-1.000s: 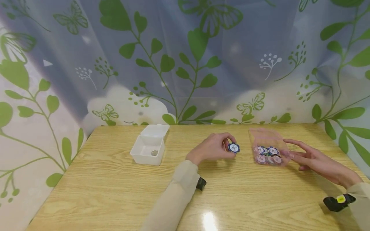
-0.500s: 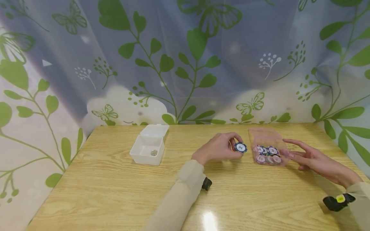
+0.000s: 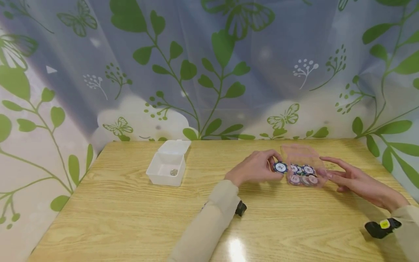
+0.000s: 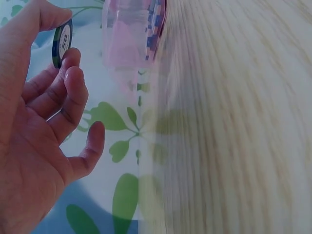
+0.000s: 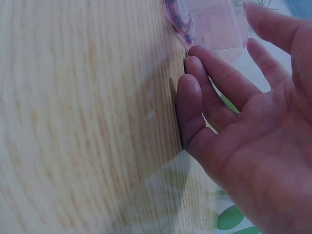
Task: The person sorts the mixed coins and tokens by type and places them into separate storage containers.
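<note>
My left hand (image 3: 256, 168) pinches a blue-rimmed poker chip (image 3: 280, 167) between thumb and fingers, its white face showing "50". In the left wrist view the poker chip (image 4: 63, 43) is on edge at the fingertips. Just right of it stands a transparent pink box (image 3: 322, 183), lid tipped back, with several poker chips (image 3: 308, 170) inside. The chip in my left hand is at the box's left rim. My right hand (image 3: 361, 183) has its fingers spread loosely at the box's right side; in the right wrist view fingertips lie close against the pink box (image 5: 219, 24).
A white lidded box (image 3: 165, 178) stands open on the left of the wooden table (image 3: 108, 214), with a silver coin (image 3: 174, 172) inside. Behind the table hangs a leaf-patterned curtain (image 3: 183, 43). Both wrists carry black cameras.
My left hand has moved right with the poker chip, bringing it from some way off up to the pink box. My right hand has stayed at the box's right side.
</note>
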A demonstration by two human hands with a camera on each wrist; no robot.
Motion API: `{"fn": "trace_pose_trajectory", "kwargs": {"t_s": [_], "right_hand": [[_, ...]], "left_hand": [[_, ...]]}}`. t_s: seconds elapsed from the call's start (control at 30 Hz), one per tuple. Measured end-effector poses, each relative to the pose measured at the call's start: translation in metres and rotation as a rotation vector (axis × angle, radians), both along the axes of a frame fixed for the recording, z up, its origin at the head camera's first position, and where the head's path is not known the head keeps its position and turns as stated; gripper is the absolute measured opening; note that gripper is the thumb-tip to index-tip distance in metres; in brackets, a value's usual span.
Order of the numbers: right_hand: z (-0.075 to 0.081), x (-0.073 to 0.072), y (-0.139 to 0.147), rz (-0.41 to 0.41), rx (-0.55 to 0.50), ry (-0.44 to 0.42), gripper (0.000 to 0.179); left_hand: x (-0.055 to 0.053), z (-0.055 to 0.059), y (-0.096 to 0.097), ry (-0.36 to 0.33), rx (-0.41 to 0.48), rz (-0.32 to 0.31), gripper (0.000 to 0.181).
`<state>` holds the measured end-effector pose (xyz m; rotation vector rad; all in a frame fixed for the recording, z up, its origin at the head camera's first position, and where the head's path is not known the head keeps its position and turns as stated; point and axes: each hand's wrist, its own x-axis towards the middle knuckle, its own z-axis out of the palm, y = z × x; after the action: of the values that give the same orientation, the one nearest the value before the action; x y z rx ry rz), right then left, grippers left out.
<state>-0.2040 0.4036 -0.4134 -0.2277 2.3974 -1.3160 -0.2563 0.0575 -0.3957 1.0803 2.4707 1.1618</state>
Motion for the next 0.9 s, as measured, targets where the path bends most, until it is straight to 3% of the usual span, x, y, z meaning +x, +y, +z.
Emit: {"fn": "trace_pose_trajectory", "kwargs": {"t_s": [0.53,0.9], "right_hand": [[0.001,0.0,0.002,0.007,0.008,0.004,0.064],[0.001,0.0,0.002,0.01,-0.01,-0.014,0.064]], "left_hand": [[-0.005,0.004,0.025,0.081,-0.051,0.009,0.037],[-0.005,0.004,0.044,0.093,-0.065,0.017,0.041]]}}
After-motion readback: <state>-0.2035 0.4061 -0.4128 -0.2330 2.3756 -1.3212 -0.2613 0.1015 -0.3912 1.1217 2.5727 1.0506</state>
